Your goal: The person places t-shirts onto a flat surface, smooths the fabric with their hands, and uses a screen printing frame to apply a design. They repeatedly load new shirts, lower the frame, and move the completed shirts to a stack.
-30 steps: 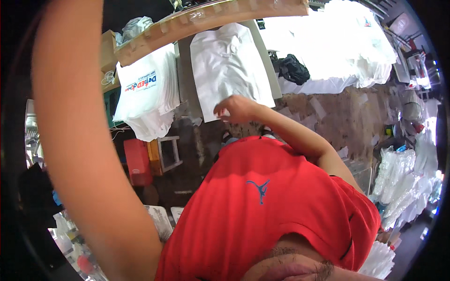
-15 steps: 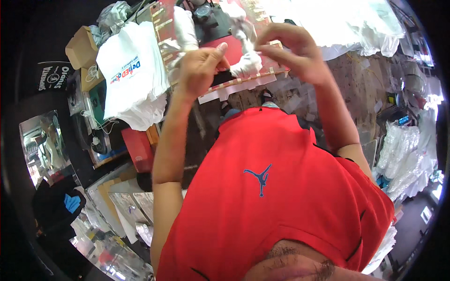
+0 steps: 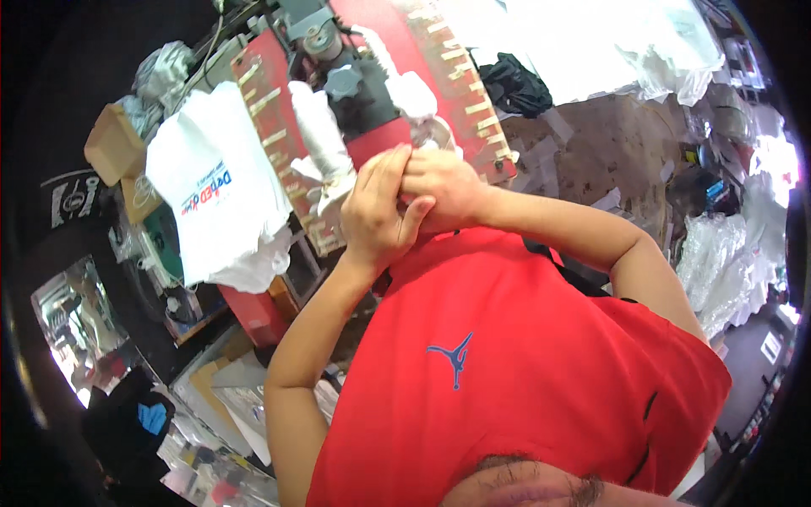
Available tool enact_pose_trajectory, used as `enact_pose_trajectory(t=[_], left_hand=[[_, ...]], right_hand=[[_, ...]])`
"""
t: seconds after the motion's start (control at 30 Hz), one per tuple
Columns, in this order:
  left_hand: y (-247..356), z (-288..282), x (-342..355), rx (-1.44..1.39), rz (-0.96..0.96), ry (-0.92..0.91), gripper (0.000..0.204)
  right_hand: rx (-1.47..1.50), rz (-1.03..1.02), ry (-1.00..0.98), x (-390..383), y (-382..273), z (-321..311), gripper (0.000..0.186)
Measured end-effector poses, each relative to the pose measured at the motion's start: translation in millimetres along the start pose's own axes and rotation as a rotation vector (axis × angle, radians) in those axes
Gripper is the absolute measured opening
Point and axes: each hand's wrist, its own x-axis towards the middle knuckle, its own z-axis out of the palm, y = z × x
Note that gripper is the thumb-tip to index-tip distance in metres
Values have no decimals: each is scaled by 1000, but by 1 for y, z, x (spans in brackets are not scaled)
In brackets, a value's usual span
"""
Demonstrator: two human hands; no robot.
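Note:
My left hand (image 3: 378, 209) and my right hand (image 3: 446, 188) are pressed together in front of my chest, the fingers bent over one another. The left thumb lies across the near side of the right hand. Whatever may be between the palms is hidden. Just beyond the hands is a red board (image 3: 382, 139) with pale tape strips along both sides. On it stands a dark grey machine (image 3: 365, 106) with a round knob. Beside the machine, a white wrapped roll (image 3: 319, 131) lies on the left and a bunched white wrapping (image 3: 414, 95) on the right.
Left of the board is a stack of white printed bags (image 3: 215, 182), with an open cardboard box (image 3: 116, 144) behind it. A black crumpled bag (image 3: 514, 84) lies to the right, by a white-covered surface (image 3: 574, 51). Clear plastic wrap (image 3: 718, 266) is piled at far right.
My hands were apart over the board, the left closed with its thumb raised and the right curled. They have come together nearer my chest. The view has shifted, showing more of the machine.

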Motion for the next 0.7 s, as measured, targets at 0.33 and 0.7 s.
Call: enact_pose_trajectory(t=[0.33, 0.7], left_hand=[[-29, 21, -9, 27, 18, -87, 74], [-7, 20, -12, 150, -158, -108, 35]], right_hand=[[112, -77, 94, -16, 34, 25, 24], [200, 838, 930, -17, 157, -77, 9]])
